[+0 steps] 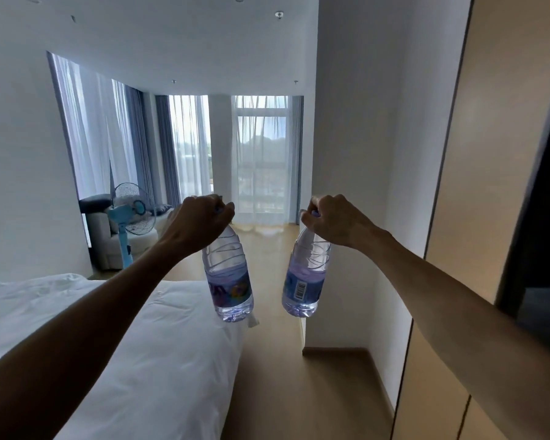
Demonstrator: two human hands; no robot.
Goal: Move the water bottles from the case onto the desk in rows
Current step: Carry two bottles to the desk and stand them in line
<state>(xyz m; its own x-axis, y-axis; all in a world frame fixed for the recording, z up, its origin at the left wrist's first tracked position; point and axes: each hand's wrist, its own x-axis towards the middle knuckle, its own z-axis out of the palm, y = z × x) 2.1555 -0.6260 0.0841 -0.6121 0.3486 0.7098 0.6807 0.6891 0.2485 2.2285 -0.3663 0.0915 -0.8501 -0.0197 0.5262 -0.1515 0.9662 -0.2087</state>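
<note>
Here the left hand [200,222] grips one water bottle [229,277] by its cap, hanging over the bed [108,344] corner; the right hand [334,220] grips another bottle [305,277] likewise; neither case nor bench shows; best carry both steadily, necks pinched firmly.

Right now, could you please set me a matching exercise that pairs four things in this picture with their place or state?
Things:
1. left-hand bottle
2. right-hand bottle
3. fan
4. bed

Descriptions:
A. stands by the curtains
B. barcode faces the camera
C. lies under the left forearm
D. colourful label faces the camera

Pairs: 1-D, 2-B, 3-A, 4-C
</note>
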